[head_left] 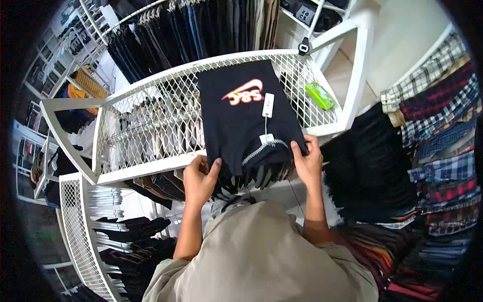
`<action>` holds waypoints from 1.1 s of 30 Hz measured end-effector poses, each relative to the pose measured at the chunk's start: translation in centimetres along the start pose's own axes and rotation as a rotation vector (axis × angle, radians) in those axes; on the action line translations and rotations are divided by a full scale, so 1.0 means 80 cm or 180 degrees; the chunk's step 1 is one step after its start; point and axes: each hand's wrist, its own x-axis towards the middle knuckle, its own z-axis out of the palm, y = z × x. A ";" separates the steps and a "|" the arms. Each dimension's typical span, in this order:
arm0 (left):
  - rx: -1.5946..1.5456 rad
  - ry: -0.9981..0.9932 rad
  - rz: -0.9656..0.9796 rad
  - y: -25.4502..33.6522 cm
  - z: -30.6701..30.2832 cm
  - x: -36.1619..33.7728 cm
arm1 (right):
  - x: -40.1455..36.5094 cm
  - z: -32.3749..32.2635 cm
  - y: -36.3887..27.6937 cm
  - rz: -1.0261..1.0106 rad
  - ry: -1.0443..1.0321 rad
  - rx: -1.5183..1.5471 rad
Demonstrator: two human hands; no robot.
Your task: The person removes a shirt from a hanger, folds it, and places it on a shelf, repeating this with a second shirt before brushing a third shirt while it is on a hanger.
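A folded black shirt (241,118) with a white and red swoosh print lies on the white mesh rack (151,118), its neckline toward me. A white tag (268,105) hangs on a string from the collar. My left hand (201,176) pinches the shirt's near left corner between thumb and fingers. At the near right corner, my right hand (308,158) grips the edge in the same way, thumb on top. The fingertips under the cloth are partly hidden.
A green packet (320,96) lies at the rack's right end, and a black watch (303,47) is on its far rim. Trousers (186,32) hang beyond. Plaid shirts (443,176) hang at the right; white hangers (108,201) are at the lower left.
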 end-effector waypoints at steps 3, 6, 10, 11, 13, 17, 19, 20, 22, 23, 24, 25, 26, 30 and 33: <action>-0.0203 0.0109 -0.0108 -0.002 -0.004 -0.003 | 0.008 -0.026 -0.030 -0.0178 -0.0050 -0.0832; -0.0195 0.0558 0.0340 0.012 -0.016 0.011 | 0.037 -0.028 -0.060 -0.0590 0.0141 -0.1252; 0.0122 0.0461 0.0574 0.004 -0.003 0.107 | 0.131 0.020 -0.039 -0.0257 -0.0662 0.0034; 0.0207 0.0443 0.0466 0.002 0.003 0.140 | 0.156 0.038 -0.033 -0.0425 -0.0657 -0.0155; 0.0308 0.0494 0.0331 -0.001 0.016 0.199 | 0.207 0.076 -0.019 -0.0725 -0.0560 -0.0509; 0.0687 0.0552 0.0141 -0.010 0.040 0.299 | 0.284 0.137 0.008 -0.0741 -0.0270 -0.1408; 0.0832 0.0418 -0.0077 -0.004 0.046 0.326 | 0.313 0.155 0.013 -0.0311 -0.0354 -0.1664; 0.0927 0.0339 -0.0205 -0.001 0.050 0.338 | 0.319 0.166 0.015 -0.0402 -0.0030 -0.1740; 0.0976 0.0389 -0.0294 0.003 0.056 0.347 | 0.332 0.173 0.011 -0.0218 -0.0154 -0.1802; 0.0971 0.0378 -0.0300 0.002 0.059 0.349 | 0.333 0.177 0.012 -0.0212 -0.0159 -0.1814; 0.0943 0.0431 -0.0319 0.002 0.062 0.350 | 0.334 0.180 0.012 -0.0085 -0.0164 -0.1769; 0.0910 0.0495 -0.0336 0.003 0.063 0.352 | 0.337 0.183 0.011 0.0029 -0.0165 -0.1720; 0.0911 0.0490 -0.0341 0.002 0.063 0.352 | 0.337 0.185 0.013 0.0033 -0.0170 -0.1723; 0.1209 0.0691 0.0229 -0.004 0.074 0.340 | 0.317 0.183 0.003 -0.0373 0.0080 -0.2525; 0.1407 0.1576 0.1541 0.023 0.084 0.317 | 0.295 0.187 -0.036 -0.1496 0.0434 -0.2403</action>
